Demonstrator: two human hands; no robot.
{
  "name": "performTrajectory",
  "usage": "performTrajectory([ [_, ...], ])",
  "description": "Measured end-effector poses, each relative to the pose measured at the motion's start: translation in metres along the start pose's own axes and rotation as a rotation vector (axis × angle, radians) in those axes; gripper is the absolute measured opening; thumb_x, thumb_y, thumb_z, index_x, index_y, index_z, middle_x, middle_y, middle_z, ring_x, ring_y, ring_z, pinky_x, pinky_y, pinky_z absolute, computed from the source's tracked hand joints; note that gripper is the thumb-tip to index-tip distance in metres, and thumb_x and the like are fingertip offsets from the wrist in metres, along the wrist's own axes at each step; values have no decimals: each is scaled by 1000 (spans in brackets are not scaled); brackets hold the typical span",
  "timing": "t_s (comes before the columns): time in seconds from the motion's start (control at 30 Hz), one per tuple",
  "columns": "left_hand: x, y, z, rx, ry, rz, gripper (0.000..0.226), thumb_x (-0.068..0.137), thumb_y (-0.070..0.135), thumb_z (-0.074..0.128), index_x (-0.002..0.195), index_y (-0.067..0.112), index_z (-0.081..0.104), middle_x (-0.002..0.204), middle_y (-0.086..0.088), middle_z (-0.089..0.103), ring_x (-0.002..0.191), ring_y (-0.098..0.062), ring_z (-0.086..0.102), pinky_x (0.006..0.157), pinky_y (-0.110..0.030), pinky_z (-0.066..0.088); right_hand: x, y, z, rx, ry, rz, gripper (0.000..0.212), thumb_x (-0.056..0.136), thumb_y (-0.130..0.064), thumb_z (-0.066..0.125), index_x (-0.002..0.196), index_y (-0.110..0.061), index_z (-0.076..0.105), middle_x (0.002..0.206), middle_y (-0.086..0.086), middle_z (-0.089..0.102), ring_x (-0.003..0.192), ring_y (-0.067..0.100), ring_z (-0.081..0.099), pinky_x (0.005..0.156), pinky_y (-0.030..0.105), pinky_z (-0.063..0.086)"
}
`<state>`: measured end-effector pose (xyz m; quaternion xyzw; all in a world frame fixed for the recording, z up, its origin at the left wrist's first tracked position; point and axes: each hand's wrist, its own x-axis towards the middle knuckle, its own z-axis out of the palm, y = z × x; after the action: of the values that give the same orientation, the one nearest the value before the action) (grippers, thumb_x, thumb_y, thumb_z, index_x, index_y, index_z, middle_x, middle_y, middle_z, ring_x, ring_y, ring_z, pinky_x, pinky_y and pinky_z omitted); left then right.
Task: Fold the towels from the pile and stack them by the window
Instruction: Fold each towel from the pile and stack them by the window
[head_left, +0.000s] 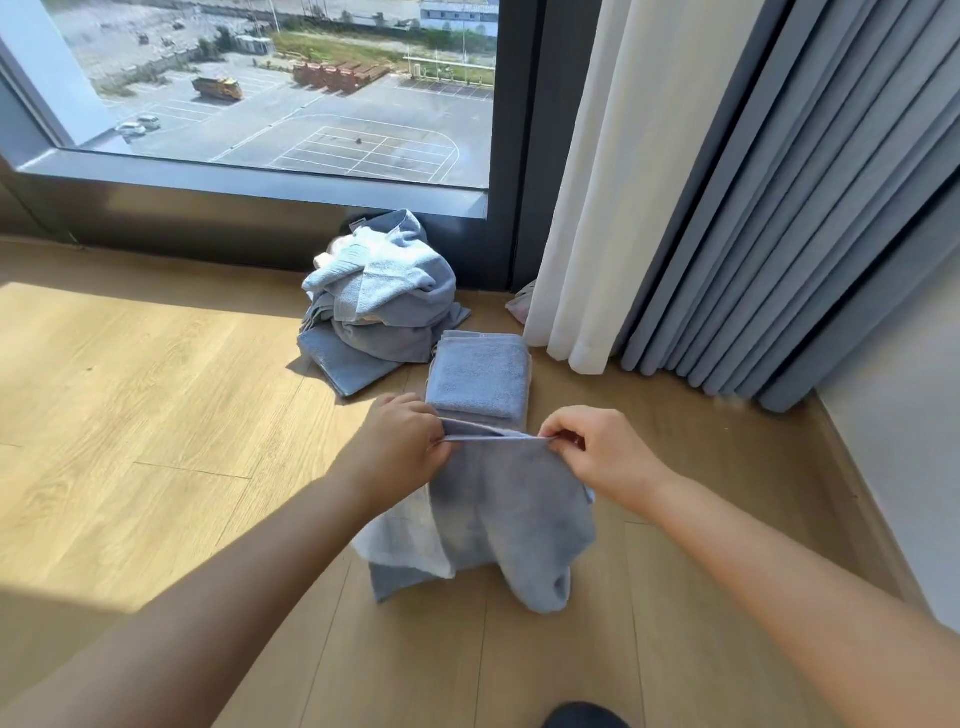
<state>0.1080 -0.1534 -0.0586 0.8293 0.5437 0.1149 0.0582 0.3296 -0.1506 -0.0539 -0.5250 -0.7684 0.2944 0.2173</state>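
A blue towel (514, 514) hangs in front of me, held by its top edge. My left hand (400, 441) pinches the left corner and my right hand (597, 452) pinches the right corner, the edge stretched between them. Its lower end droops onto the floor, over a white towel (400, 540) and another blue one (389, 579). Just beyond my hands sits a stack of folded blue towels (480, 374). Further back, against the window frame, lies the crumpled pile of blue and white towels (379, 291).
The wooden floor (156, 415) spreads wide to the left, partly sunlit. A large window (270, 93) with a dark frame stands ahead. White and grey-blue curtains (727, 208) hang at the right, down to the floor. A dark object (582, 717) shows at the bottom edge.
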Motion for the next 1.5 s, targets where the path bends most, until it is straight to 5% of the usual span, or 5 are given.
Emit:
performTrajectory([
  [0.5, 8, -35, -41, 187, 96, 141, 36, 68, 25, 37, 47, 10, 63, 54, 0, 62, 55, -19, 62, 64, -24, 29, -3, 37, 3, -552, -203, 261, 38, 86, -2, 33, 54, -22, 29, 68, -2, 37, 81, 22, 34, 70, 28, 28],
  [0.73, -4, -60, -38, 285, 7, 97, 36, 63, 26, 34, 50, 12, 65, 56, 1, 65, 55, -18, 65, 63, -26, 27, -3, 38, -22, -379, -95, 81, 12, 94, -21, 47, 103, -24, 55, 73, -17, 45, 79, 11, 41, 88, 27, 21],
  [1.03, -20, -88, -33, 318, 34, 42, 7, 48, 7, 58, 44, 12, 62, 49, 0, 61, 51, -21, 63, 65, -30, 35, 10, 38, -57, -425, 42, 48, 17, 89, -18, 58, 85, -6, 68, 99, -7, 47, 103, 8, 34, 97, 34, 26],
  [1.23, -27, -93, -29, 191, -36, 24, 14, 70, 0, 65, 56, 1, 66, 62, -10, 67, 65, -30, 65, 57, -34, 53, 5, 43, -62, -324, 131, 103, 18, 86, -14, 63, 74, -1, 68, 75, 7, 62, 71, 19, 54, 61, 19, 39],
  [1.5, -32, -85, -31, 47, -123, -82, 14, 80, 12, 68, 75, -1, 69, 87, -9, 68, 95, -23, 58, 75, -27, 42, 11, 38, -65, 248, 421, 288, 17, 83, -6, 65, 68, -15, 65, 71, -2, 61, 69, 10, 54, 63, 13, 45],
])
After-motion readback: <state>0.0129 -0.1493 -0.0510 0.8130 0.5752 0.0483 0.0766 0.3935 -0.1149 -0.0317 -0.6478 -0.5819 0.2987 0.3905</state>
